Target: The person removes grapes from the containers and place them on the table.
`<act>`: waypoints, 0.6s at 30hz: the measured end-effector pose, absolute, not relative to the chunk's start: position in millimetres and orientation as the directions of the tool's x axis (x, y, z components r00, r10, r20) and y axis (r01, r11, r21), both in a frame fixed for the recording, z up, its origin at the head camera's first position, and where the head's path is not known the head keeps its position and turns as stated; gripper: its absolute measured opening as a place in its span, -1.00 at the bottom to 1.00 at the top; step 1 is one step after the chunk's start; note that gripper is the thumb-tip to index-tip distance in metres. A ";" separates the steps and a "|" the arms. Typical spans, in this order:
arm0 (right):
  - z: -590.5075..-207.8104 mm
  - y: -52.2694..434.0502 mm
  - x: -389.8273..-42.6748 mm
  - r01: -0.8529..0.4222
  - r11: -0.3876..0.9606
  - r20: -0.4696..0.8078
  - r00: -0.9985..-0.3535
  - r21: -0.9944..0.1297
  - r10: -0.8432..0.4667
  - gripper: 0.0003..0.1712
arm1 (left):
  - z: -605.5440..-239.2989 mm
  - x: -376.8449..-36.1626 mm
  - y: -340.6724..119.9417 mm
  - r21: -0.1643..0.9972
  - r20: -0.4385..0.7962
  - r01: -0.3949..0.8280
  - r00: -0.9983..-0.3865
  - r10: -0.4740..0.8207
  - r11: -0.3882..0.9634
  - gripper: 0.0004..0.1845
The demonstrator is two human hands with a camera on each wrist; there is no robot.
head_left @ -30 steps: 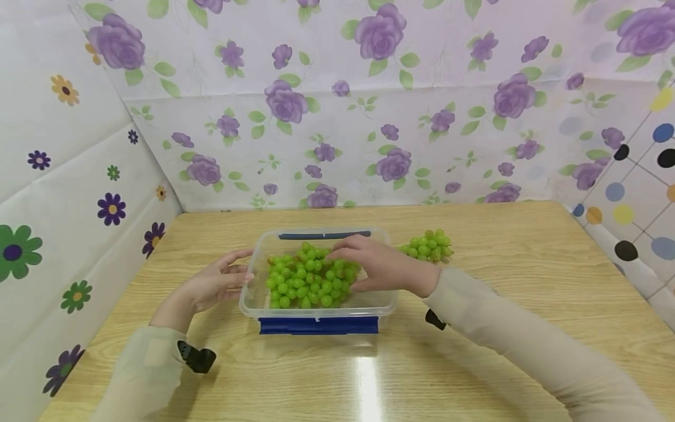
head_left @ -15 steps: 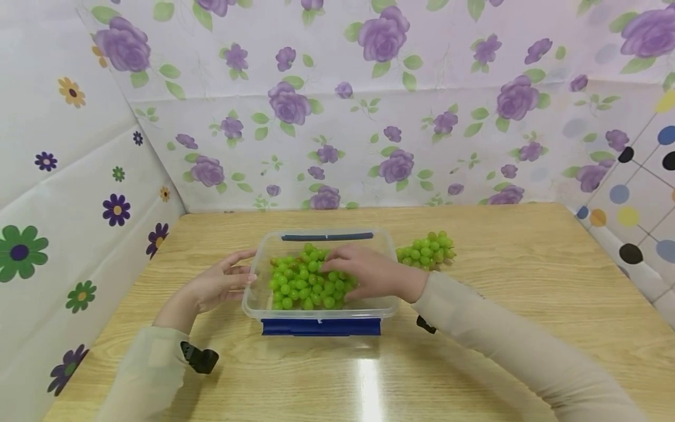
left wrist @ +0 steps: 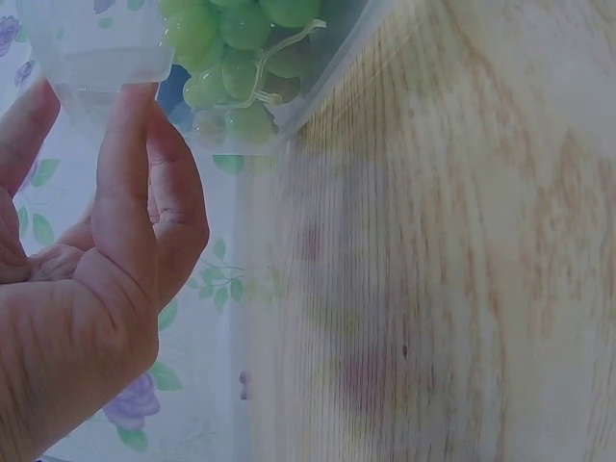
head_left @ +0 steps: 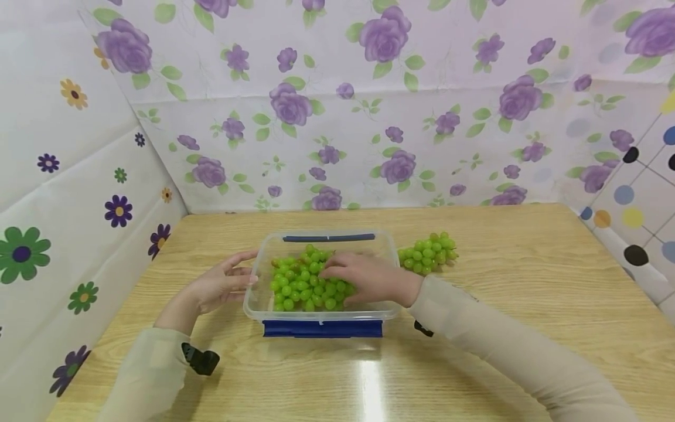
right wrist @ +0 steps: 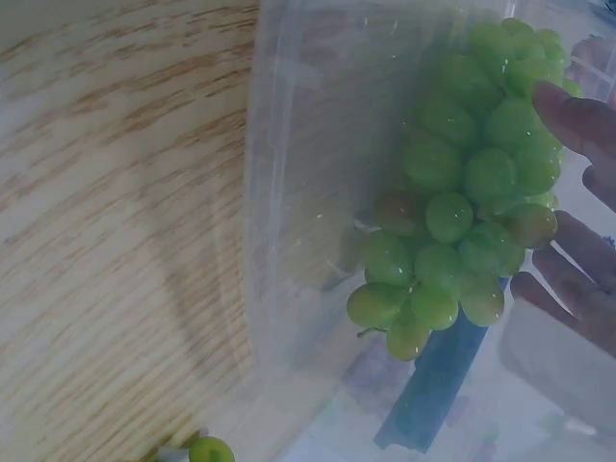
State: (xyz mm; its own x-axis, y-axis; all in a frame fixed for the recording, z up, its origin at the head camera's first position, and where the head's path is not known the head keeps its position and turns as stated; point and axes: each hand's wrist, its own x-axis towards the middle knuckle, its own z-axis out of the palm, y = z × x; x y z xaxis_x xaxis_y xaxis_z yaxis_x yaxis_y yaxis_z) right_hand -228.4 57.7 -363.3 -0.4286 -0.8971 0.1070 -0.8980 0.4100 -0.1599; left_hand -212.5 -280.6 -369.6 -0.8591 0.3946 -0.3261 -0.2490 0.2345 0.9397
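A clear plastic container (head_left: pixel 390 246) with blue clips stands mid-table and holds a bunch of green grapes (head_left: pixel 297 284). My right hand (head_left: pixel 364 278) lies low inside it, fingers curved over the bunch and gripping it. In the right wrist view its fingers (right wrist: pixel 577 120) press on the grapes (right wrist: pixel 462 202) seen through the container wall (right wrist: pixel 308 192). My left hand (head_left: pixel 221 284) touches the container's left wall with straight fingers. The left wrist view shows that hand (left wrist: pixel 106 269) against the container's corner (left wrist: pixel 96 48).
A second bunch of green grapes (head_left: pixel 428 253) lies on the wooden table (head_left: pixel 501 281) just right of the container. Flowered paper walls close in the left, back and right sides. The container's near blue clip (head_left: pixel 321 328) faces me.
My right hand has sunk lower into the container with the grapes and drawn slightly left. The left hand stays against the container's left wall.
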 end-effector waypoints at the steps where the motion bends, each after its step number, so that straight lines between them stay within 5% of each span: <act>1: -364.1 56.8 -228.4 -0.897 0.415 0.098 -0.431 -0.151 -0.897 -0.26 | -369.5 -212.4 -280.8 0.939 -0.326 -0.249 -0.860 0.393 0.235 -0.16; 18: -367.9 51.6 -224.4 -0.855 0.512 -0.051 -0.509 -0.083 -0.859 -0.31 | -370.1 -212.7 -280.5 0.938 -0.332 -0.253 -0.855 0.398 0.238 -0.18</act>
